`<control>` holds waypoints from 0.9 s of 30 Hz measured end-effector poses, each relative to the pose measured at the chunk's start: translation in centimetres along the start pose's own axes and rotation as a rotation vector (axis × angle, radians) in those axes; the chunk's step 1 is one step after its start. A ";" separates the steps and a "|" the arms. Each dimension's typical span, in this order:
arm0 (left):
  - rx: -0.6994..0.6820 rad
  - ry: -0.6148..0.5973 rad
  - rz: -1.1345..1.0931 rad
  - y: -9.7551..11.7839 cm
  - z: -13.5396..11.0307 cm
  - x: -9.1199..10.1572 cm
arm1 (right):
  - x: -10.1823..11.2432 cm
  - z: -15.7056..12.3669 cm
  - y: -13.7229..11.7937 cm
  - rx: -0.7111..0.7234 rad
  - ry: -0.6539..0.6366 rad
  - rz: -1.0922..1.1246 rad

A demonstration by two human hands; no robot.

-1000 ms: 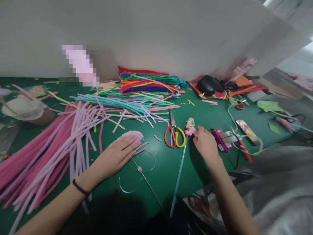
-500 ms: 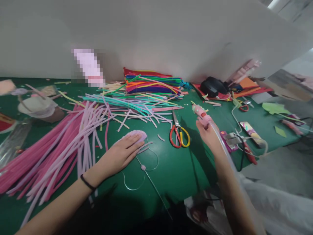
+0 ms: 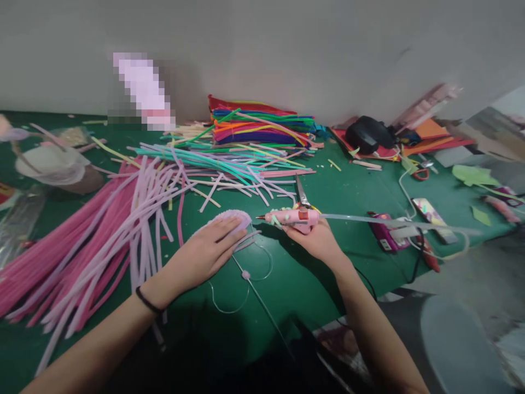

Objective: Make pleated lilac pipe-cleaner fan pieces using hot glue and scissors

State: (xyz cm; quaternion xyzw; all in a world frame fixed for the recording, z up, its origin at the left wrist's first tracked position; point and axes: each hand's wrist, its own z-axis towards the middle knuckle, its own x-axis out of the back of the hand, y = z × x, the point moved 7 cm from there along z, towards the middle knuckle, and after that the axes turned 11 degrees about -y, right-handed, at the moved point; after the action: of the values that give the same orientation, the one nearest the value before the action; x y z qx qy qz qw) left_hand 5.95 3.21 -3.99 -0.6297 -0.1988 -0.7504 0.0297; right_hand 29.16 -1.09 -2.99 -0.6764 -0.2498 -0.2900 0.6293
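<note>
My left hand [image 3: 207,251] lies flat with fingers stretched over a lilac fuzzy piece [image 3: 243,216], pressing it to the green table. Short lilac strips stick out beside its fingers. My right hand [image 3: 322,243] is closed round the grip of a pink glue gun [image 3: 293,218], its nozzle pointing left, just short of the lilac piece. A long clear glue stick [image 3: 348,218] trails out of the gun's back. Behind the gun lie scissors [image 3: 302,192], their handles mostly hidden. Near my left hand, a thin stem [image 3: 264,307] with a small lilac bead [image 3: 245,274] and looped clear wire rests on the table.
Pink and lilac pipe cleaners [image 3: 94,235] cover the left side, with multicoloured bundles [image 3: 262,128] at the back. A covered cup [image 3: 53,164] stands far left. On the right are a black object [image 3: 369,134], a purple box [image 3: 381,232] with cables, and green leaf shapes [image 3: 473,175].
My right hand has brought the glue gun left and down, turning its nozzle toward the lilac piece; it now covers the scissors' handles. My left hand stays on the piece. The view has shifted slightly.
</note>
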 end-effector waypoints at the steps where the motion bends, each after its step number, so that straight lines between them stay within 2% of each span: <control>1: 0.000 -0.001 0.007 0.0 0.0 0.0 | -0.1 0.2 0.1 -0.007 -0.003 -0.012; 9: 0.012 -0.010 -0.007 -0.1 -0.1 -0.2 | -0.1 1.3 -0.1 0.000 -0.026 -0.181; 14: 0.022 -0.014 -0.048 -0.2 0.0 -0.3 | -0.4 1.6 0.4 -0.031 0.026 -0.281; 19: 0.018 -0.015 -0.065 -0.2 0.1 -0.2 | -0.4 1.7 0.5 -0.053 0.046 -0.263; 27: 0.023 -0.020 -0.081 -0.3 0.0 -0.2 | -0.6 2.1 0.3 -0.066 -0.003 -0.281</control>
State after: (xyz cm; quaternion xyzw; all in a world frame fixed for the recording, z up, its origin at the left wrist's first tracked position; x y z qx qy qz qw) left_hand 5.93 3.43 -4.26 -0.6282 -0.2331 -0.7423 0.0048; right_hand 29.12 0.97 -3.74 -0.6556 -0.3332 -0.3822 0.5596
